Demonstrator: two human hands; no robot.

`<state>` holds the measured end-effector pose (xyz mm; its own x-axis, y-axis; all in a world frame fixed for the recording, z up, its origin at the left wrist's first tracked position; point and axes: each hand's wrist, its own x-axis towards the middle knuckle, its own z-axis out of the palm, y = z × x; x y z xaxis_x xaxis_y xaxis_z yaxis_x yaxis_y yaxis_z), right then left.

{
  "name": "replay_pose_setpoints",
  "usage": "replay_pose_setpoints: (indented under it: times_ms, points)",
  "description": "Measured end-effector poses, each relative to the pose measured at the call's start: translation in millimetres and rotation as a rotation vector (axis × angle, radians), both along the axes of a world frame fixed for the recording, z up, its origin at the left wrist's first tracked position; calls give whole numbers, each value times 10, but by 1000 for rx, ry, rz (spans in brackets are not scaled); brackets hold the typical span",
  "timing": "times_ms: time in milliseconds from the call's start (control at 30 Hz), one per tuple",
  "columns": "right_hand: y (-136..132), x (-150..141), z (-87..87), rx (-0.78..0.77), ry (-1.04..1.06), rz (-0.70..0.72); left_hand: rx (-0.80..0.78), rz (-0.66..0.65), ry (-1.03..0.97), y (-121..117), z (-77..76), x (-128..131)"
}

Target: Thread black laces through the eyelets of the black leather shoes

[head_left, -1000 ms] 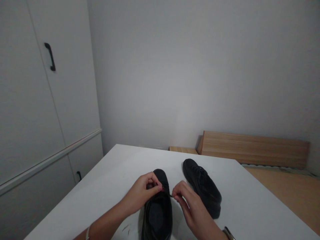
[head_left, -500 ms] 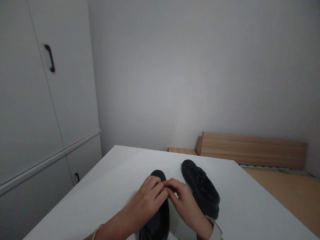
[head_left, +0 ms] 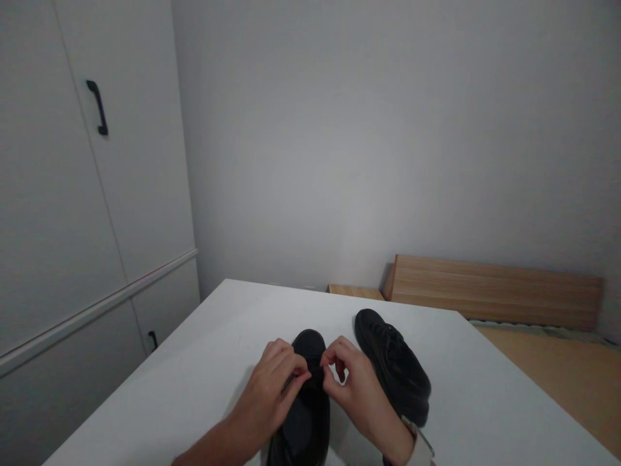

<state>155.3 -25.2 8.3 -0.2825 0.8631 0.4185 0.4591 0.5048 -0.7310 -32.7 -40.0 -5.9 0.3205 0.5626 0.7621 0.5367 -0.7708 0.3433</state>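
A black shoe (head_left: 308,424) stands on the white table (head_left: 184,369) right in front of me, toe pointing away. My left hand (head_left: 277,382) is over its lacing area from the left, thumb and fingers pinched together on a shoelace. From the right, my right hand (head_left: 350,382) pinches with thumb and index finger on the lace at the shoe's other side. The thin black lace barely stands out against the black upper. A second black shoe (head_left: 394,362), its laces in place, stands just beyond my right hand, toe also away.
A white cupboard (head_left: 140,168) with black handles stands on the left. Behind the table is a grey wall (head_left: 369,142). To the right is a bed with a wooden headboard (head_left: 495,288) and a tan surface (head_left: 548,372), close to the table's right edge.
My hands were together over the shoe and have moved apart, the left one going left. More of the shoe's tongue area shows between them. The second shoe stays put.
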Motion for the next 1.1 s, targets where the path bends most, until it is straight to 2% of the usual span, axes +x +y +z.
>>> replay_pose_setpoints:
  times_ms: [233,333,400,467,533,567,600,700,800,900,967,1100]
  points:
    - [-72,-2,-60,68,-85,-25,-410,78,-220,-78,-150,-137]
    - [-149,169,-93,155,-110,-62,-453,-20,-217,-127,-248,-240]
    - [-185,408,-171,306,-176,-231,-430,-121,-154,-178,-388,-322]
    - [-188,718,-304,430,-302,-481,-447,-171,-60,-222,-564,-382]
    - [-163,1023,-471,430,-441,-651,-503,-199,15,-239,-715,-394]
    - [-146,1147,-552,377,-485,-701,-535,-217,42,-234,-761,-377]
    - [-131,1240,-623,344,-481,-670,-567,-232,60,-220,-781,-346]
    - [-119,1304,-726,286,-386,-555,-663,-216,47,-131,-686,-175]
    - [-154,1130,-688,250,-341,-547,-749,-174,-65,3,-466,44]
    - [-173,925,-650,200,-359,-517,-767,-218,-130,170,-304,223]
    - [-141,844,-667,190,-375,-523,-754,-243,-132,285,-270,314]
    - [-5,815,-743,262,-365,-569,-730,-227,-141,484,-301,483]
